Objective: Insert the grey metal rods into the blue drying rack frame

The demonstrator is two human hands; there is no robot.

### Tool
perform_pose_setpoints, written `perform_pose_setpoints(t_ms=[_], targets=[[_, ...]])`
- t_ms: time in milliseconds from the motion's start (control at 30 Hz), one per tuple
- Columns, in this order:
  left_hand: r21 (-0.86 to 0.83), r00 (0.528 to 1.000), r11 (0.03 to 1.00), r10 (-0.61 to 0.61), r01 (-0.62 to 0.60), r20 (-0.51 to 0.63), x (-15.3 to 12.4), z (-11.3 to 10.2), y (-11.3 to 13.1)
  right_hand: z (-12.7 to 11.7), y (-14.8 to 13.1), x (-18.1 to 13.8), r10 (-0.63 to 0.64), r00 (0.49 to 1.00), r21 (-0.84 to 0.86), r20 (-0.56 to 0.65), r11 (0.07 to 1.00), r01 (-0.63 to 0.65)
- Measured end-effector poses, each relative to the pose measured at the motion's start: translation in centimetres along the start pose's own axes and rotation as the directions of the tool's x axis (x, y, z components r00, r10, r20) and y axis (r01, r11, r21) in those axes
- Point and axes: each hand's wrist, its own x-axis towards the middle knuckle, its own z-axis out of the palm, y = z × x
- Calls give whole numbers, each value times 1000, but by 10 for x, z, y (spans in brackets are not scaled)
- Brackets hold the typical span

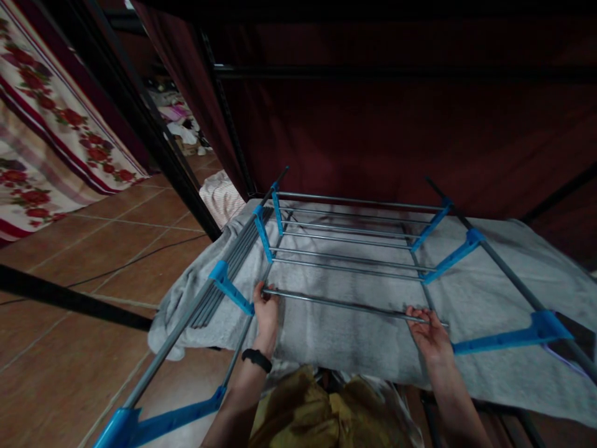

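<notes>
A thin grey metal rod [340,304] lies crosswise between my two hands. My left hand [266,310], below a black wristband, has its fingers closed around the rod's left end. The fingers of my right hand [426,330] curl around the rod near its right end. Around it stands a rack frame of grey tubes with blue plastic brackets [228,289]. Several cross rods [345,239] span the far brackets. Beside my right hand, a long blue bracket [499,341] reaches to the right side tube [510,275].
The frame rests on a grey blanket [336,345] over a bed. Several loose rods [224,286] lie along its left side. Dark metal bed posts [135,118] and a maroon curtain [373,137] surround it. A cable [140,256] crosses the tiled floor [107,317].
</notes>
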Motion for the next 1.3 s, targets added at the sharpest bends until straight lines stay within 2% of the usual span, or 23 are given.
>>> perform_pose_setpoints(t_ms=[67, 167, 233, 367, 467, 700, 1000, 1167, 1300], targets=[[-164, 994, 980, -110, 109, 6, -5, 5, 3, -2, 0, 2, -15, 1000, 24, 5, 1000, 14], [-313, 993, 943, -119, 114, 5, -13, 11, 11, -3, 0, 3, -13, 1000, 43, 4, 999, 13], [-382, 984, 907, -167, 176, 58, -17, 14, 17, -2, 1, 3, 16, 1000, 35, 4, 999, -16], [-427, 911, 805, -356, 412, 207, -27, 17, 25, -2, 6, 5, 82, 997, -15, 5, 997, -82], [-439, 873, 755, -401, 487, 279, -35, 21, 25, -4, 9, 6, 45, 999, -46, 28, 998, -44], [-428, 846, 732, -420, 530, 329, -47, 31, 11, -9, 16, 6, -12, 998, -27, 65, 1000, 13], [-358, 829, 765, -395, 536, 397, -53, 27, -3, -9, 19, 3, -44, 995, -48, 86, 998, 48], [-351, 832, 773, -391, 529, 393, -52, 26, -7, -9, 17, 0, -8, 995, -81, 104, 997, 16], [-348, 841, 784, -381, 514, 384, -52, 26, -11, -9, 18, -3, -35, 994, -85, 108, 995, 45]])
